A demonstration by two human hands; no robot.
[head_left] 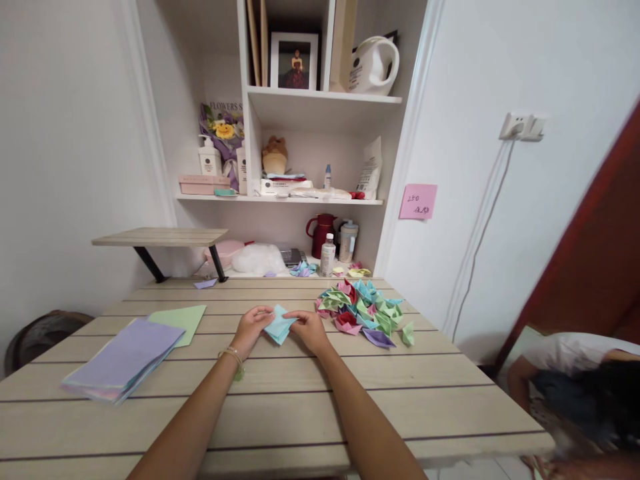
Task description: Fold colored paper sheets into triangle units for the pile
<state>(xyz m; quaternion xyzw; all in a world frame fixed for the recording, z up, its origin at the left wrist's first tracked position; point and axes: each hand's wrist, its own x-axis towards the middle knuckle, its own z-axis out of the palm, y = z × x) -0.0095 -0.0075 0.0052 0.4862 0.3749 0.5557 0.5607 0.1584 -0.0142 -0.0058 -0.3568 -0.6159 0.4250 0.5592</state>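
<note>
A light blue sheet of paper (pixel 279 325), partly folded, lies on the wooden table (pixel 280 400) between my two hands. My left hand (pixel 251 328) pinches its left edge, fingers curled onto the paper. My right hand (pixel 310 329) holds its right corner, fingers closed on it. A bracelet sits on my left wrist. Just right of my right hand lies a pile of several folded paper pieces (pixel 365 310) in pink, green, blue and purple.
A stack of coloured paper sheets (pixel 125 357) topped with purple lies at the left, a green sheet (pixel 183 319) beside it. Shelves (pixel 310 200) with bottles, a kettle and a photo frame stand behind. Another person (pixel 575 380) crouches at the lower right, below the table edge.
</note>
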